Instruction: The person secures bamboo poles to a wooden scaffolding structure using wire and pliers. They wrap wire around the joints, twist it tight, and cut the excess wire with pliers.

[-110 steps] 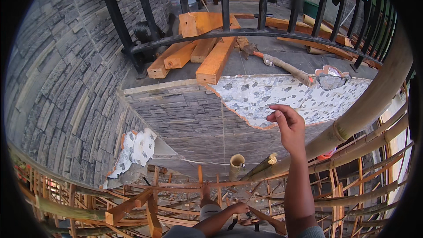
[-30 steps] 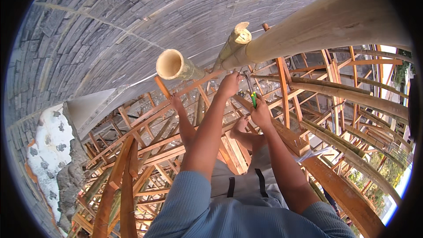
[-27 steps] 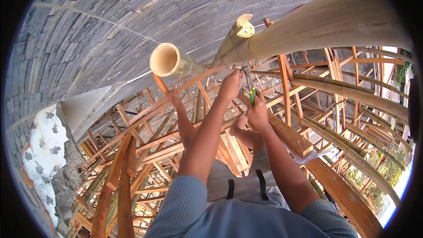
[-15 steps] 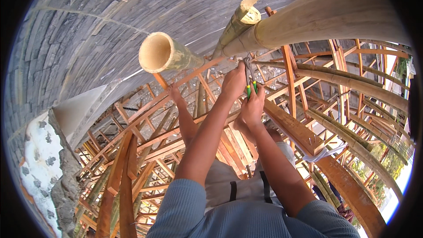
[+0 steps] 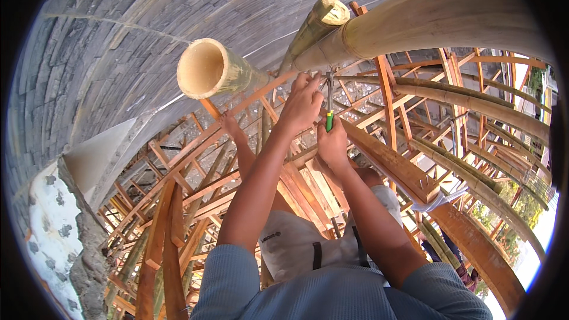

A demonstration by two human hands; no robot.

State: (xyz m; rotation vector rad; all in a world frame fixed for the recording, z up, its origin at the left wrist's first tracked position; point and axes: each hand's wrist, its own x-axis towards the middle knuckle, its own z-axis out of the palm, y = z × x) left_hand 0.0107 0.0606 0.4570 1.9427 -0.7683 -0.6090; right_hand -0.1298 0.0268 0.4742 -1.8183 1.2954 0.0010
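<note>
My right hand (image 5: 333, 143) is closed around the green-and-yellow handles of metal pincers (image 5: 329, 112), whose jaws point away from me, just below the thick horizontal bamboo pole (image 5: 415, 21). To their left, my left hand (image 5: 301, 105) is raised with its fingers bent and bunched near the wooden rail (image 5: 261, 93). Whatever those fingers pinch is too small to make out. Beyond the hands a bamboo post with a split top (image 5: 314, 26) meets the horizontal pole. Another bamboo post with an open, hollow end (image 5: 203, 70) rises at the left.
A grey stone-clad wall (image 5: 130, 18) curves across the far side. Beneath me spreads a lattice of timber and bamboo scaffolding, with the ground visible through gaps. Nails stick up from a thick beam (image 5: 391, 169) at my right. My bare foot (image 5: 228, 123) rests on the rail.
My left hand has drawn slightly left and nearer, apart from the pincers. The pincers have turned more upright, and their handles, earlier spread, now look closed together in my right hand.
</note>
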